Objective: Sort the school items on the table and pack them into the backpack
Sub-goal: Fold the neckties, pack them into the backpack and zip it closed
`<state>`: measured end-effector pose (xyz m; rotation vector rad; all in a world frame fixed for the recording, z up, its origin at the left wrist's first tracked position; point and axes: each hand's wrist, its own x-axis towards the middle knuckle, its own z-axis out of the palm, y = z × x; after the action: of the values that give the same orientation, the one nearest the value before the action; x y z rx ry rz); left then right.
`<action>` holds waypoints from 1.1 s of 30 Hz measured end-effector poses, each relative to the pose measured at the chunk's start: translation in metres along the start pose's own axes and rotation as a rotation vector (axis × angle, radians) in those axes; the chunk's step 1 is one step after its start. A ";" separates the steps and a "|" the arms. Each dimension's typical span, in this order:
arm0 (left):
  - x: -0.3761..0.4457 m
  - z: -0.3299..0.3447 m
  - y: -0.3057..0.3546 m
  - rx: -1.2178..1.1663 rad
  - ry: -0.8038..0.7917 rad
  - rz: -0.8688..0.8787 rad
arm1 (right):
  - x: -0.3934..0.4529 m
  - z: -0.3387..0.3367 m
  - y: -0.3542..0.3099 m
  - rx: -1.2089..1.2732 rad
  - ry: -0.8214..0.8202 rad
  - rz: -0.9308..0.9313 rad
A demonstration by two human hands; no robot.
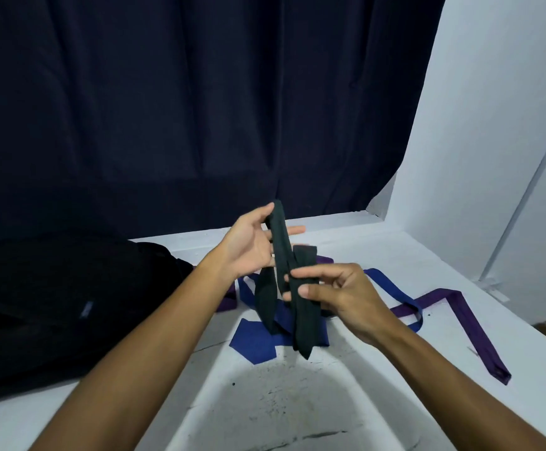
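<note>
A black necktie [302, 315] hangs folded in the air above the white table [265, 402]. My left hand [249, 249] pinches its upper fold between thumb and fingers. My right hand [336, 294] pinches the lower folded part, whose pointed ends dangle down. Under them on the table lie a blue tie [258, 345] and a purple tie [470, 327], partly tangled. The black backpack [53, 307] lies at the left of the table, next to my left forearm.
A dark curtain [183, 109] hangs behind the table. A white wall [499, 141] closes the right side, and the table's right edge drops off near the purple tie's end.
</note>
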<state>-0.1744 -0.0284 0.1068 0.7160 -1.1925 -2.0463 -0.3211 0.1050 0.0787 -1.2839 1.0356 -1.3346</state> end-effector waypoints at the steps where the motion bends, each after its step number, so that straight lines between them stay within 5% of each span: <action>1: -0.004 0.001 -0.004 0.017 -0.033 -0.011 | 0.002 -0.002 -0.004 0.006 0.020 -0.025; 18: -0.012 0.010 -0.024 -0.008 -0.428 0.046 | 0.025 0.000 -0.013 -0.175 0.105 -0.126; 24: -0.013 0.009 -0.031 0.274 -0.388 0.120 | 0.029 -0.004 -0.012 -0.188 0.095 -0.132; 33: -0.020 0.015 -0.028 0.287 -0.324 0.159 | 0.029 -0.003 -0.015 -0.210 0.159 -0.217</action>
<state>-0.1796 0.0052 0.0909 0.4078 -1.6952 -1.9263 -0.3244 0.0784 0.0982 -1.4993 1.1981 -1.5434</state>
